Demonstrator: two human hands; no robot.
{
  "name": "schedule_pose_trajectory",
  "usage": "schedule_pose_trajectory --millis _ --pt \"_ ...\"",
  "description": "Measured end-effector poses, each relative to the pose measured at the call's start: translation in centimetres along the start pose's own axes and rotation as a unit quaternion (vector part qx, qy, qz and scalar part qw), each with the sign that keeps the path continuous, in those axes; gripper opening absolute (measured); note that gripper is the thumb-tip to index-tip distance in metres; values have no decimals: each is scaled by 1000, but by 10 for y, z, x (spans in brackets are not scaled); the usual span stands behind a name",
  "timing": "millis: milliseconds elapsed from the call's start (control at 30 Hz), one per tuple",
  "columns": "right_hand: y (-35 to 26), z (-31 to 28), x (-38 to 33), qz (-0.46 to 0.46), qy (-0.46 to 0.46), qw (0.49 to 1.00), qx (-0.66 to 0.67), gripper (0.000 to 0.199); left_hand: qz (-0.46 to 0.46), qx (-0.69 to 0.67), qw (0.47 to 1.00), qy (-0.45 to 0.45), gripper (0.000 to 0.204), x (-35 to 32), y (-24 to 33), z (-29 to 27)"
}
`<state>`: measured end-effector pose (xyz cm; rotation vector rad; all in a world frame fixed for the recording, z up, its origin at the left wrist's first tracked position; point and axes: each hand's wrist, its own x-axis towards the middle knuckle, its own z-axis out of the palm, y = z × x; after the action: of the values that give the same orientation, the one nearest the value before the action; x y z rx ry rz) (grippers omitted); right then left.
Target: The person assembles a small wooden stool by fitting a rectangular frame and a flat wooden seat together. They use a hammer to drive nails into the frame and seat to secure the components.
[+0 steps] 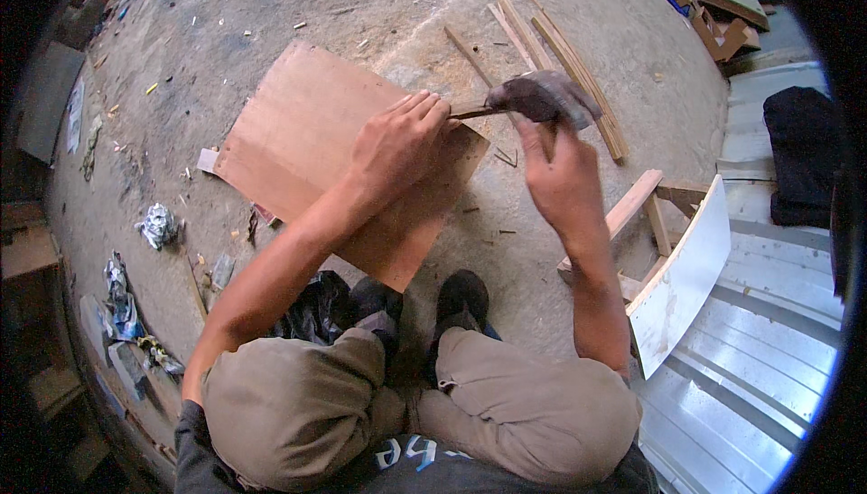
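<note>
A square sheet of brown plywood (302, 124) is tilted in front of my knees. My left hand (402, 140) is closed at its upper right edge, the fingers pressed together and the fingertips partly hidden. Beside those fingers, a narrow dark strip (468, 113) runs along the edge toward the hammer; its kind is unclear. My right hand (562, 169) is wrapped round the handle of a hammer (542, 97), whose dark head is smeared by motion. The hammer's head is just right of the sheet's corner, close to the strip's end. Most of the handle is hidden.
Several thin wooden strips (578, 79) lie on the concrete floor (361, 6) beyond the hammer. A wooden frame with a white panel (682, 282) stands at right, by corrugated metal sheets (768, 313). Crumpled foil (158, 225) and a black plastic bag (316, 307) lie left.
</note>
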<state>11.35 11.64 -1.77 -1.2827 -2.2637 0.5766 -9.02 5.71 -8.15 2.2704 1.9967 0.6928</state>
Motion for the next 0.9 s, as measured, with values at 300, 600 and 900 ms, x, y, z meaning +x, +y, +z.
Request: schedule_pose_trajectory --millis 300,600,900 --pt "-3 -11 9 -138 134 980 51 26 43 41 997 56 36 -6 -6 16" --pt "-10 -8 -7 -2 43 994 103 25 35 11 997 74 39 -13 -4 11" --pt "19 27 -32 -43 84 993 76 28 16 -6 999 50 38 -10 2 10"
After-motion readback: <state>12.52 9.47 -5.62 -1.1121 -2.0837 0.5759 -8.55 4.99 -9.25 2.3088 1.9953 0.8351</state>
